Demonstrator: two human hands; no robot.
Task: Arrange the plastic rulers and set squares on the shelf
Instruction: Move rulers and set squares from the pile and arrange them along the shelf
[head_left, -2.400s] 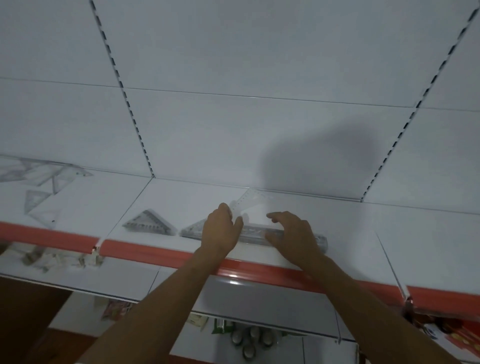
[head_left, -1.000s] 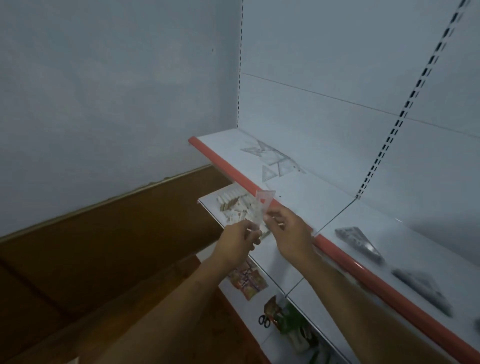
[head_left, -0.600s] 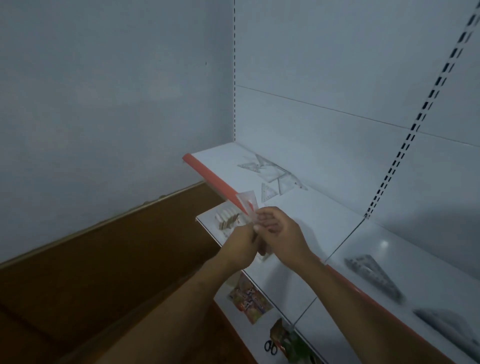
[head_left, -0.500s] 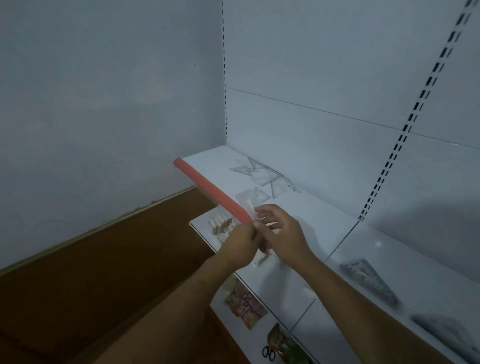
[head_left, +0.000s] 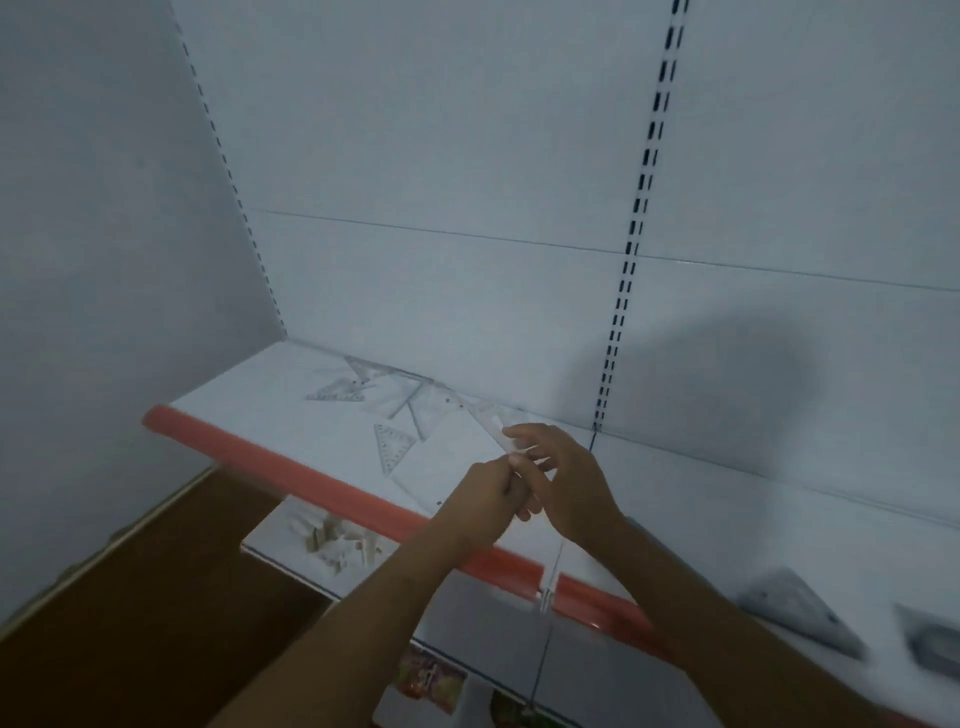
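Note:
My left hand (head_left: 480, 496) and my right hand (head_left: 563, 483) meet over the white shelf (head_left: 249, 395) with its red front edge. Together they pinch a clear plastic set square (head_left: 444, 462) that lies low over the shelf board. Several loose clear set squares (head_left: 387, 400) lie scattered on the shelf to the left of my hands, one small triangle (head_left: 392, 447) nearest. Two neat stacks of set squares lie at the far right, one stack (head_left: 795, 610) and another (head_left: 935, 639) at the frame's edge.
A lower shelf (head_left: 291, 556) holds small pale blocks (head_left: 337, 540). Below it are colourful packets (head_left: 428, 680). The grey side wall stands at the left. A slotted upright (head_left: 631, 249) runs up the white back panel.
The view swung from the right bay to the left bay. My hands picked up one clear set square and carried it from in front of the red edge to over the shelf board.

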